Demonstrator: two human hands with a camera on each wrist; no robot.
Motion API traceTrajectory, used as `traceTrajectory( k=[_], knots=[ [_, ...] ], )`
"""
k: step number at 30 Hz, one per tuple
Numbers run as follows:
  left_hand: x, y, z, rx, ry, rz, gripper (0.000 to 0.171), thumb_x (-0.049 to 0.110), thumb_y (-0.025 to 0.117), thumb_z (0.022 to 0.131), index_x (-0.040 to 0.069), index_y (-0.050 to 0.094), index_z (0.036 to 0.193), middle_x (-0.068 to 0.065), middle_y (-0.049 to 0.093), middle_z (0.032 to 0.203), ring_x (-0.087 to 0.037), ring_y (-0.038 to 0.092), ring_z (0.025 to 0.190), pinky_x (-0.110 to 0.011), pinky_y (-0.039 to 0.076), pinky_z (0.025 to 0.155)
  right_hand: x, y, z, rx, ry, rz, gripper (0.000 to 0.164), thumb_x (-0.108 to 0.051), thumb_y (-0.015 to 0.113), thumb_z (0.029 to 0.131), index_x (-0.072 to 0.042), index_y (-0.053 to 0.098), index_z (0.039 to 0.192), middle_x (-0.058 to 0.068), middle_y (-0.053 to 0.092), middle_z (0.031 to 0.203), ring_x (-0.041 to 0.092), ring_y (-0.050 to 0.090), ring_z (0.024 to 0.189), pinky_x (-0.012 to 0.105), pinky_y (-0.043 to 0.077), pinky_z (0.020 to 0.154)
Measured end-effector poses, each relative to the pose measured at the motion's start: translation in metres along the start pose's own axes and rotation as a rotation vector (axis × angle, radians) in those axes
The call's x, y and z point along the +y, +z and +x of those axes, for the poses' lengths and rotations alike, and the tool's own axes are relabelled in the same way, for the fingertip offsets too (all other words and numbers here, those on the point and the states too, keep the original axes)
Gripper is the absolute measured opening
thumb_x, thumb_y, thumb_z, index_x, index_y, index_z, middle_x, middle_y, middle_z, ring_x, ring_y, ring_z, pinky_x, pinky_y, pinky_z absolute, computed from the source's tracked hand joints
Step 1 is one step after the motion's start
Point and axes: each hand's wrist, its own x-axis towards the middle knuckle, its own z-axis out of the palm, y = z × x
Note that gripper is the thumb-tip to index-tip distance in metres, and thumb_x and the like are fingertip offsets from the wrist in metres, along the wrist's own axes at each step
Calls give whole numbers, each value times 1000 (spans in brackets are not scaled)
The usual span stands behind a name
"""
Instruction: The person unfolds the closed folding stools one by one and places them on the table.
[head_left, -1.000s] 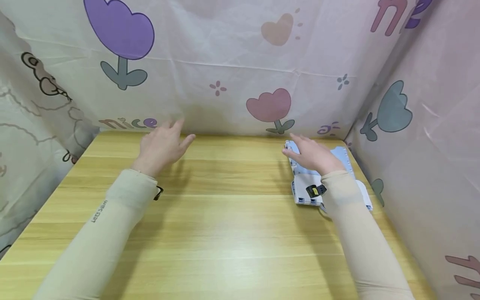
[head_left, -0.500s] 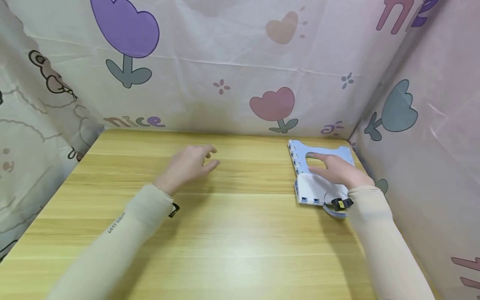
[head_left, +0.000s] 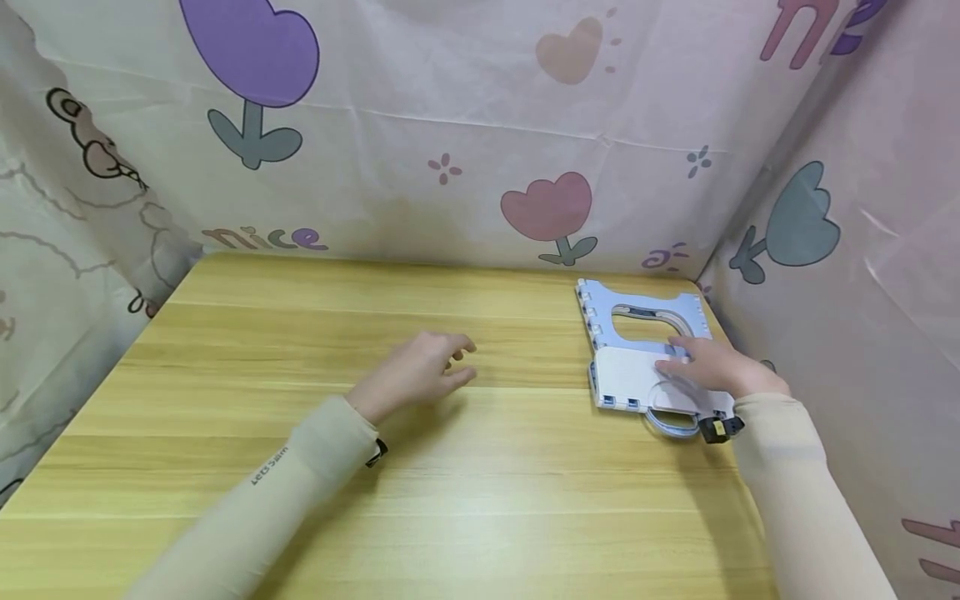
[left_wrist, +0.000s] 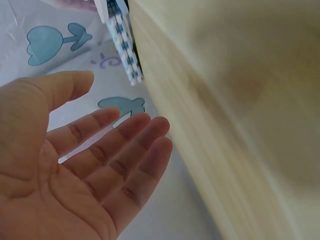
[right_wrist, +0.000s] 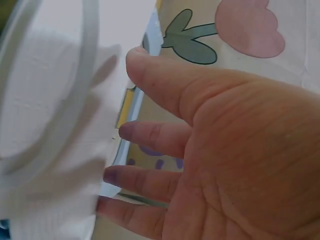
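Note:
A blue and white folded plastic stool (head_left: 626, 375) lies flat at the back right of the table, with an oval opening in its blue part and a carry handle (head_left: 670, 427) at its near edge. My right hand (head_left: 716, 367) is over the stool's right half, fingers extended and thumb apart. In the right wrist view its fingertips are close to the white panel (right_wrist: 45, 100); whether they touch it I cannot tell. Above the middle of the table, my left hand (head_left: 412, 375) holds nothing. Its fingers are loosely bent and point toward the stool.
The wooden table (head_left: 465, 500) has a patterned cloth (head_left: 360, 183) hanging behind it. Another cloth side (head_left: 885, 333) stands close to the stool's right, and more cloth (head_left: 67, 250) hangs at the left.
My left hand has moved right and nearer to me. My right hand has moved right and nearer too, from above the stool's far part to its near part. The stool stays in place.

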Motion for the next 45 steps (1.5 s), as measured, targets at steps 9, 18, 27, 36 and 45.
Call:
traceTrajectory(
  k=[9, 18, 27, 36, 45],
  knots=[
    [6, 17, 2, -22, 28, -47, 36, 25, 72, 104, 3, 71, 132, -16, 78, 125, -29, 76, 113, -45, 64, 98, 3, 7, 3, 32, -32, 1, 76, -43, 60, 109, 13, 41, 156, 41, 43, 158, 66, 37, 146, 77, 34, 119],
    [6, 27, 3, -25, 12, -77, 32, 23, 72, 104, 3, 71, 129, -14, 79, 121, -27, 77, 111, -44, 65, 96, 2, 9, 2, 44, -50, -12, 74, -42, 60, 109, 12, 42, 157, 41, 48, 154, 64, 43, 142, 76, 39, 116],
    [5, 34, 4, -27, 38, -81, 33, 23, 74, 103, 2, 72, 129, -14, 80, 117, -26, 77, 107, -44, 64, 96, 1, 11, -1, 55, -73, -15, 72, -40, 59, 110, 11, 42, 157, 41, 48, 154, 64, 45, 141, 76, 39, 116],
    [10, 38, 5, -38, 39, -81, 32, 21, 75, 102, 2, 72, 127, -14, 80, 116, -26, 77, 106, -45, 64, 96, 2, 12, -1, 45, -78, 3, 71, -39, 58, 111, 10, 40, 159, 40, 45, 157, 64, 42, 144, 76, 37, 118],
    [16, 43, 8, -56, 28, -47, 33, 24, 75, 102, 4, 73, 128, -12, 80, 116, -26, 76, 107, -45, 63, 96, -1, 13, -3, 27, -94, 12, 70, -38, 56, 112, 9, 39, 160, 38, 40, 162, 63, 37, 148, 75, 33, 121]
  ],
)
